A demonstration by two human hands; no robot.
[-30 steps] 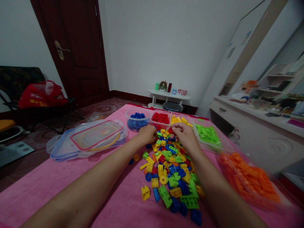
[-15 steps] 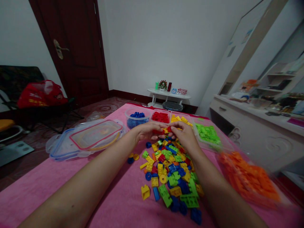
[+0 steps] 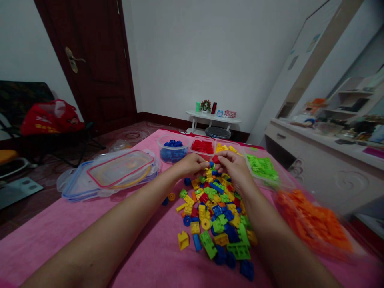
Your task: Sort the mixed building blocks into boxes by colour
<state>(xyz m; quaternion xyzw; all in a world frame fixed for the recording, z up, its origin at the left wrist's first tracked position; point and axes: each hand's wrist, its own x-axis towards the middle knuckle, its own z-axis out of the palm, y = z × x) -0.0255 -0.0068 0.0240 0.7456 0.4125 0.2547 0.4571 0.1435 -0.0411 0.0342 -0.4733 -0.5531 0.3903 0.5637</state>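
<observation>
A heap of mixed plastic bricks [image 3: 216, 212] in yellow, green, blue and red lies on the pink cloth [image 3: 144, 248]. Both hands meet at the heap's far end. My left hand [image 3: 192, 164] is closed, fingers curled toward the right hand; what it holds is hidden. My right hand [image 3: 231, 164] pinches a small red brick [image 3: 215, 159] at its fingertips. Just beyond them stand a round tub of blue bricks [image 3: 172, 149], a box of red bricks [image 3: 203, 147] and a box of yellow bricks [image 3: 227, 149].
A box of green bricks [image 3: 262, 167] and one of orange bricks [image 3: 312, 222] sit to the right. Stacked clear lids [image 3: 114, 172] lie on the left. A white desk [image 3: 324, 160] stands right, a low white table [image 3: 213, 119] by the far wall, a dark door [image 3: 96, 60] left.
The left hand left the pile, rose and met the right hand; both then moved slightly down and forward over the heap's far end. The view shifted a little.
</observation>
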